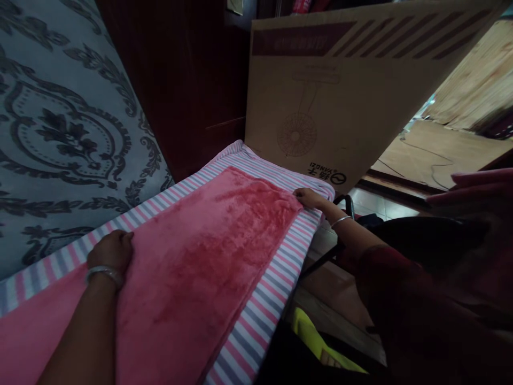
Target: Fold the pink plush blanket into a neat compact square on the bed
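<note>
A pink plush blanket (pixel 192 256) lies over a sheet with pink, grey and white stripes (pixel 256 315). My right hand (pixel 308 198) is closed on the blanket's far right corner, with the fingertips pinched on the fabric. On the left long edge of the blanket rests my left hand (pixel 112 249), its fingers curled in at the cloth and the thumb pointing right. Most of the left fingers are hidden under the hand. Around the corners of the surface beneath, the striped sheet is wrapped.
A large cardboard box (pixel 344 107) with a fan drawing stands at the far end, against a dark red wooden panel (pixel 192 80). Patterned wallpaper (pixel 72 128) borders the left side. At the right are a black chair-like shape (pixel 433 240) and a yellow-green item (pixel 316 337) low down.
</note>
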Demonstrator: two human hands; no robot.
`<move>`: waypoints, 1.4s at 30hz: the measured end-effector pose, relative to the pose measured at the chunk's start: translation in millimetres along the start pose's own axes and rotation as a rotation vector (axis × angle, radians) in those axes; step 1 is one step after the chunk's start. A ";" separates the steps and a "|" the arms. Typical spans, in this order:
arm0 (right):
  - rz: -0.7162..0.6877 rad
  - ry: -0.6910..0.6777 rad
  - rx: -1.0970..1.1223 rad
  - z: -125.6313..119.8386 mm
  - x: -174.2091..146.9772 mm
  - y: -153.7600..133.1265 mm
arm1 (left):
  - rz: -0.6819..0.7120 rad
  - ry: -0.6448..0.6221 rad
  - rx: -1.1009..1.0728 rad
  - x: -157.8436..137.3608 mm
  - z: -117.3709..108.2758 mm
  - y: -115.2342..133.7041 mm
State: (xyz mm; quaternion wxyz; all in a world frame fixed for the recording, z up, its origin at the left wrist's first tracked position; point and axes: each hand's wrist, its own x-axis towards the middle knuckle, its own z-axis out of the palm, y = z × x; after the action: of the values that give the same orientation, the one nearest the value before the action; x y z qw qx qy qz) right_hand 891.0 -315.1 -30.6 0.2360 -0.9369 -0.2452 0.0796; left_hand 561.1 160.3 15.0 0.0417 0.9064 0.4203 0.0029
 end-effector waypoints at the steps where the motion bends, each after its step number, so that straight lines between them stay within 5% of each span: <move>1: -0.012 -0.009 0.018 -2.7 -2.1 0.4 | -0.001 0.005 0.001 0.5 0.1 -0.2; 9: -0.074 -0.030 0.534 -5.2 -18.0 -5.5 | -0.001 -0.010 0.021 1.1 0.0 -0.1; 16: -0.002 -0.096 0.455 -1.0 -13.6 -7.9 | 0.017 0.023 0.038 8.4 7.5 -7.2; 24: -0.034 0.297 0.135 42.3 -18.4 -8.2 | 0.016 0.009 0.037 -1.1 2.8 -2.9; 29: -0.088 0.372 0.328 52.8 -19.2 1.9 | 0.028 -0.005 0.093 4.9 -2.2 5.8; 33: -0.088 0.330 0.444 52.3 -20.7 4.4 | 0.143 -0.018 0.086 27.6 -8.1 51.6; 38: -0.103 0.302 0.487 54.5 -20.9 7.6 | 0.386 0.025 0.027 58.3 -2.6 167.9; 42: -0.109 0.278 0.574 54.8 -21.2 10.3 | 0.432 0.019 0.030 81.6 8.4 251.2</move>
State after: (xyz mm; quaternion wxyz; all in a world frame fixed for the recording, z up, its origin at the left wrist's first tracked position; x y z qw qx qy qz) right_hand 862.5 -311.4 -82.8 0.5260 -0.8194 -0.2279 0.0039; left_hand 805.5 60.3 23.7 0.0225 0.9759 0.2165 0.0140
